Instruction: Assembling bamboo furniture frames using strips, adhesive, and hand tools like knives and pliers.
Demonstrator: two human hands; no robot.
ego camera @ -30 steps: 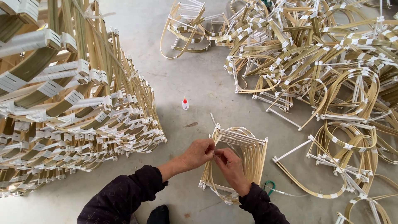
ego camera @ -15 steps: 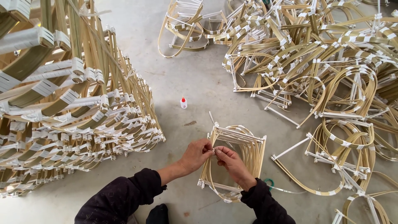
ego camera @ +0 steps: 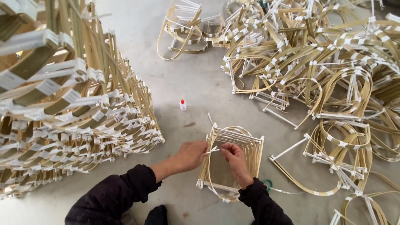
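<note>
Grey concrete floor (ego camera: 196, 79) fills the view, bare only in a lane down the middle.

On the left, a tall stack of bamboo frames (ego camera: 62, 112) rises well above everything else, the bent strips laid crosswise in layers and bound at the joints with white tape. Across the upper right sprawls a loose heap of frames (ego camera: 316, 62) of the same make, curved loops tangled over one another, spilling down toward the right edge.

Near the bottom centre lies a single bamboo frame (ego camera: 233, 160), a rounded box of thin pale strips with white-taped corners, flat on the floor and apart from both piles. Both forearms, in dark sleeves, reach up to it from the lower edge.

The left hand (ego camera: 191, 155) rests at the frame's left side, fingers curled and closed in a pinch on a short white strip (ego camera: 213, 150). The right hand (ego camera: 236, 157) lies over the middle of the frame, its fingers bent and closed on the other end of that same strip, so the two hands almost meet.

A small white glue bottle (ego camera: 182, 104) with a red cap stands upright on the open floor, above the frame and well clear of it. A bit of green ring (ego camera: 267, 183) shows just right of the right wrist.
</note>
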